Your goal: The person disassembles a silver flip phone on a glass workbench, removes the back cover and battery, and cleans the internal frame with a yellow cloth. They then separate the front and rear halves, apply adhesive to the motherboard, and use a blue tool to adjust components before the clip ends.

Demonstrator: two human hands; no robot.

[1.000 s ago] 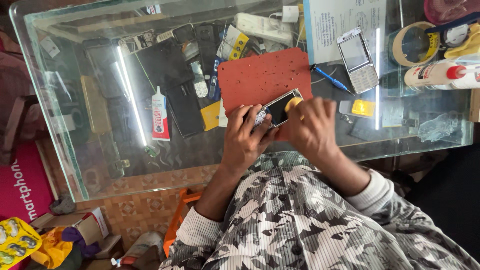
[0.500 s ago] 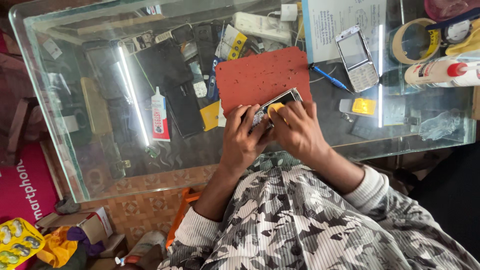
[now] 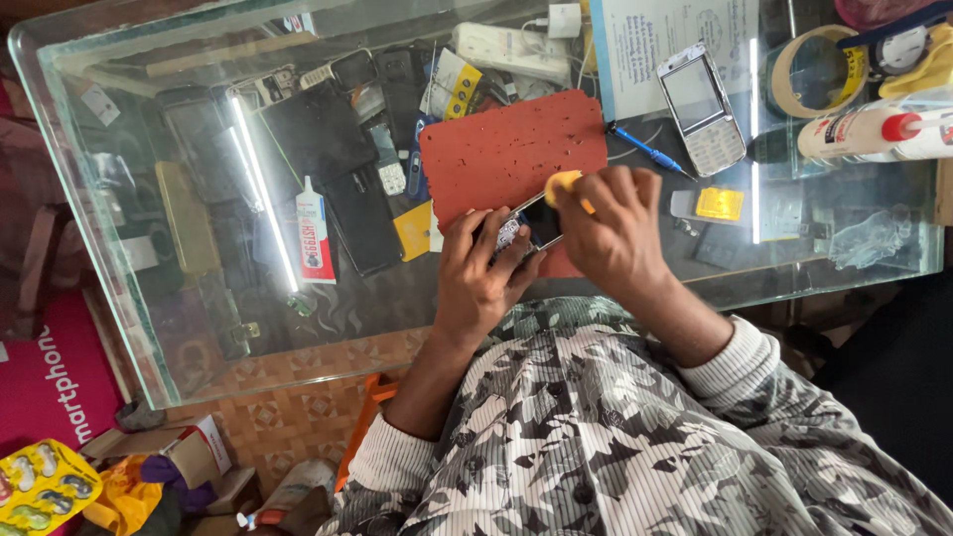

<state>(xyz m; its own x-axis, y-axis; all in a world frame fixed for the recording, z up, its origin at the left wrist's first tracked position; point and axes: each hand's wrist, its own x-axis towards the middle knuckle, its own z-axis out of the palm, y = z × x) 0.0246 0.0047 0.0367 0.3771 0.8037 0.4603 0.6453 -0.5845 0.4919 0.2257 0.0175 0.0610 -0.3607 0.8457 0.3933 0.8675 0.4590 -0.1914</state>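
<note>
The glass table (image 3: 199, 328) spreads out under and all around my grip, with phone parts and spare handsets showing through its top. Just beyond my hands lies the red work mat (image 3: 506, 159), its near edge partly under them, and past my right hand rest a sheet of paper (image 3: 655, 40) and a silver keypad phone (image 3: 700, 109), with a blue pen (image 3: 645, 151) between that phone and my knuckles. Well off to my left side lies a small white glue tube (image 3: 314, 236); far to the right sit a roll of tape (image 3: 809, 69) and a white bottle with a red cap (image 3: 874, 134). My left hand (image 3: 481, 283) is clenched around a small dark mobile phone (image 3: 531, 223), holding it just above the mat's near edge, screen side up as far as I can tell. My right hand (image 3: 620, 233) is closed on a yellow-handled tool (image 3: 564, 184), most likely a small screwdriver, its tip hidden against the phone's far end. I judge I am working at a screw or seam on the handset; the next move calls for a steady left grip and light, straight pressure so the tip does not slip across the screen.
</note>
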